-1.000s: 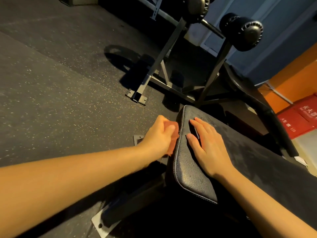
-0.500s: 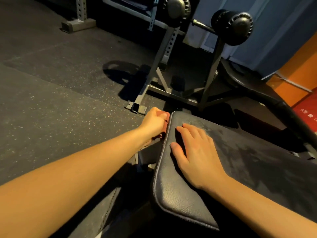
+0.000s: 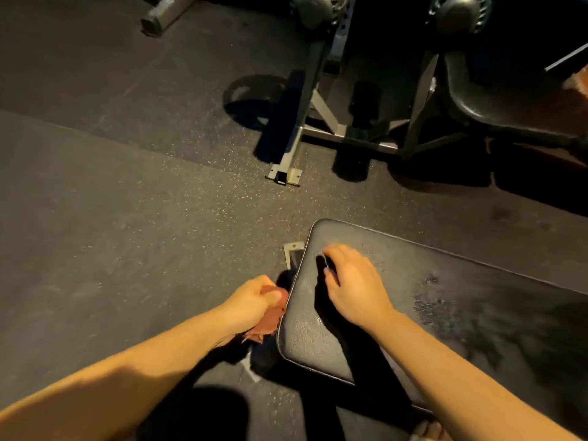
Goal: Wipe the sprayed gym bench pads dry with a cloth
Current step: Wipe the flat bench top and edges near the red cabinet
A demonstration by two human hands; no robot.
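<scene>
The left hand (image 3: 254,300) grips the reddish cloth (image 3: 269,323) bunched in a closed fist against the bench pad (image 3: 318,342) side edge, while the right hand (image 3: 353,284) rests empty, fingers loosely bent, on top; the cloth looks soft and limp, best held wadded.

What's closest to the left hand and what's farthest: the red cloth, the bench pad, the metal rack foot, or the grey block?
1. The red cloth: gripped by the left hand itself.
2. The bench pad: just to the hand's right.
3. The metal rack foot: on the floor ahead.
4. The grey block: far off, top left of the head view.
</scene>
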